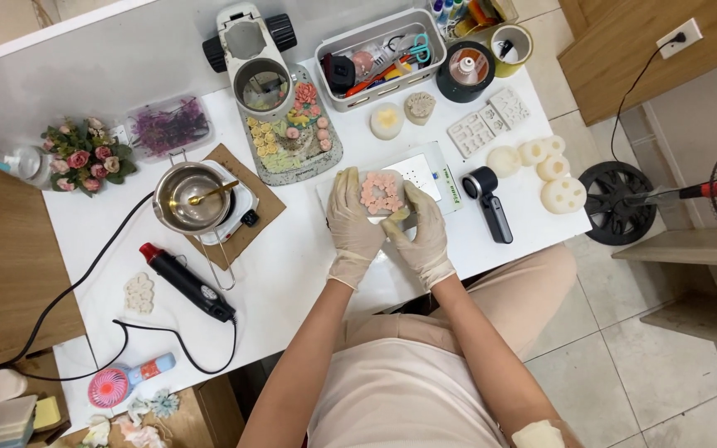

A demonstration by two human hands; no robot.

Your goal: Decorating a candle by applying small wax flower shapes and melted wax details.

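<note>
In the head view, near the frame's centre, the gloved left hand (353,226) and right hand (421,232) together gripped a pale mould (382,193) filled with pink flower shapes, over the white table (292,265). Flexing the mould's edges evenly, I judged, would spare the petals.

A single head-worn camera looks almost straight down from well above the white counter (292,265). It takes in the whole top, from the far edge against the wall to the near edge at the person's lap, plus tiled floor on the right.
</note>
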